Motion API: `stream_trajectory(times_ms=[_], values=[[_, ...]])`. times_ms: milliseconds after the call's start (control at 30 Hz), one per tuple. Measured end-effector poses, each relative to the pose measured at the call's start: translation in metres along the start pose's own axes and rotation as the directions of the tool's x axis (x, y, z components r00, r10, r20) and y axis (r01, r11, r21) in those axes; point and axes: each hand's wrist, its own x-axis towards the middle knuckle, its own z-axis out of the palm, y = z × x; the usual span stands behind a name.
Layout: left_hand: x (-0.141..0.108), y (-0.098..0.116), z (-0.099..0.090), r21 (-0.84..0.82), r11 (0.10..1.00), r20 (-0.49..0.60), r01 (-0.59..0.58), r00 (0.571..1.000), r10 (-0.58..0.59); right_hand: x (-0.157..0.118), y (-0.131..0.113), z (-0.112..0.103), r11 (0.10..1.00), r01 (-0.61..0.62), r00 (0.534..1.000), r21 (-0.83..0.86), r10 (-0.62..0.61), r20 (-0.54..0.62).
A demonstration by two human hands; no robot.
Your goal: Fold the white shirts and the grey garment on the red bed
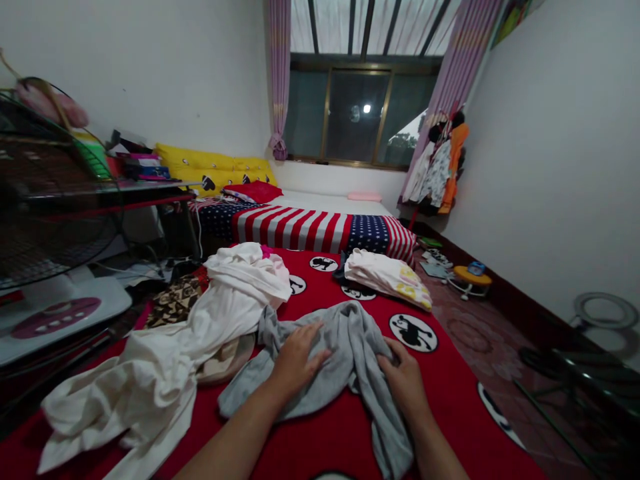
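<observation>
Grey garment (345, 340) is lying rumpled on red cloth (445, 400), front and centre. Left hand (295, 363) is resting palm-down on it, fingers loosely spread; right hand (404, 379) is curling at its right side, can't tell if pinching. Fan (65, 313) is standing left, bed (290, 227) beyond, clothes (440, 175) hanging right.

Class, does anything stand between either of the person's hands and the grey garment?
Nothing visible does. The left hand lies directly on the grey garment, and the right hand touches its right side. The white clothing lies to its left, in neither hand's way.
</observation>
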Motion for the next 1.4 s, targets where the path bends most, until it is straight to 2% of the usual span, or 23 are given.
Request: stream_trajectory(times_ms=[67, 100, 167, 200, 233, 267, 333, 400, 433, 500, 667, 733, 800, 833, 900, 967, 1000, 1033, 1067, 1133, 1200, 1300, 1400], values=[[0.005, 0.001, -0.006, -0.162, 0.985, -0.065, 0.05, 0.996, -0.062, -0.008, -0.019, -0.003, 0.996, 0.044, 0.965, 0.073, -0.061, 0.254], [0.008, 0.0, -0.01, -0.246, 0.966, -0.108, 0.076, 0.989, -0.105, -0.013, -0.031, -0.006, 0.992, 0.04, 0.906, 0.122, -0.088, 0.415], [0.014, -0.003, -0.021, -0.391, 0.915, -0.189, 0.101, 0.964, -0.188, -0.021, -0.053, -0.011, 0.985, -0.03, 0.693, 0.168, -0.1, 0.714], [0.017, -0.004, -0.027, -0.46, 0.881, -0.217, 0.106, 0.95, -0.227, -0.024, -0.061, -0.013, 0.985, -0.075, 0.584, 0.157, -0.084, 0.807], [0.019, -0.006, -0.033, -0.529, 0.842, -0.224, 0.11, 0.938, -0.264, -0.026, -0.066, -0.015, 0.984, -0.114, 0.522, 0.139, -0.059, 0.851], [0.021, -0.006, -0.039, -0.589, 0.799, -0.211, 0.119, 0.932, -0.295, -0.026, -0.068, -0.016, 0.982, -0.143, 0.519, 0.125, -0.033, 0.854], [0.024, -0.004, -0.052, -0.639, 0.754, -0.155, 0.153, 0.934, -0.321, -0.024, -0.062, -0.018, 0.978, -0.172, 0.619, 0.115, 0.017, 0.785], [0.025, 0.001, -0.062, -0.557, 0.81, -0.093, 0.183, 0.956, -0.279, -0.02, -0.049, -0.017, 0.977, -0.184, 0.712, 0.109, 0.056, 0.7], [0.025, 0.004, -0.066, -0.478, 0.858, -0.057, 0.186, 0.969, -0.242, -0.019, -0.044, -0.016, 0.976, -0.19, 0.733, 0.11, 0.066, 0.677], [0.024, 0.007, -0.071, -0.303, 0.937, 0.036, 0.172, 0.985, -0.169, -0.02, -0.039, -0.012, 0.975, -0.192, 0.731, 0.11, 0.068, 0.679], [0.018, -0.005, -0.066, -0.044, 0.995, 0.22, 0.094, 0.972, -0.083, -0.041, -0.055, 0.011, 0.993, -0.096, 0.647, 0.061, 0.016, 0.763], [0.017, -0.011, -0.063, 0.005, 0.997, 0.269, 0.079, 0.96, -0.078, -0.049, -0.06, 0.021, 1.0, 0.016, 0.659, 0.024, -0.028, 0.752], [0.018, -0.013, -0.063, 0.024, 0.995, 0.275, 0.1, 0.956, -0.103, -0.05, -0.059, 0.027, 0.997, 0.081, 0.701, 0.002, -0.058, 0.711], [0.019, -0.012, -0.065, 0.015, 0.992, 0.234, 0.128, 0.964, -0.127, -0.049, -0.057, 0.027, 0.998, 0.068, 0.736, 0.011, -0.058, 0.674], [0.023, -0.008, -0.072, -0.056, 0.977, 0.031, 0.204, 0.979, -0.203, -0.04, -0.05, 0.02, 0.997, -0.025, 0.856, 0.077, -0.018, 0.516], [0.028, -0.002, -0.083, -0.201, 0.953, -0.262, 0.226, 0.925, -0.275, -0.026, -0.043, 0.005, 0.979, -0.07, 0.985, 0.192, 0.037, 0.17], [0.03, -0.001, -0.089, -0.278, 0.941, -0.401, 0.195, 0.866, -0.298, -0.018, -0.04, -0.004, 0.963, -0.042, 0.996, 0.265, 0.06, -0.061], [0.032, 0.0, -0.095, -0.347, 0.927, -0.515, 0.14, 0.798, -0.313, -0.01, -0.037, -0.014, 0.942, 0.019, 0.958, 0.334, 0.079, -0.277], [0.033, -0.001, -0.1, -0.405, 0.911, -0.599, 0.074, 0.732, -0.326, -0.003, -0.034, -0.023, 0.916, 0.098, 0.893, 0.39, 0.093, -0.441], [0.035, -0.005, -0.106, -0.493, 0.869, -0.681, -0.039, 0.639, -0.357, 0.01, -0.027, -0.038, 0.855, 0.236, 0.801, 0.462, 0.098, -0.591], [0.036, -0.013, -0.106, -0.55, 0.831, -0.694, -0.08, 0.598, -0.402, 0.018, -0.02, -0.045, 0.821, 0.282, 0.79, 0.496, 0.095, -0.606], [0.035, -0.024, -0.1, -0.564, 0.825, -0.69, -0.046, 0.574, -0.44, 0.02, -0.01, -0.045, 0.816, 0.243, 0.8, 0.524, 0.137, -0.584], [0.033, -0.032, -0.096, -0.554, 0.832, -0.688, -0.001, 0.563, -0.458, 0.017, -0.004, -0.043, 0.88, 0.197, 0.814, 0.432, 0.099, -0.572]])
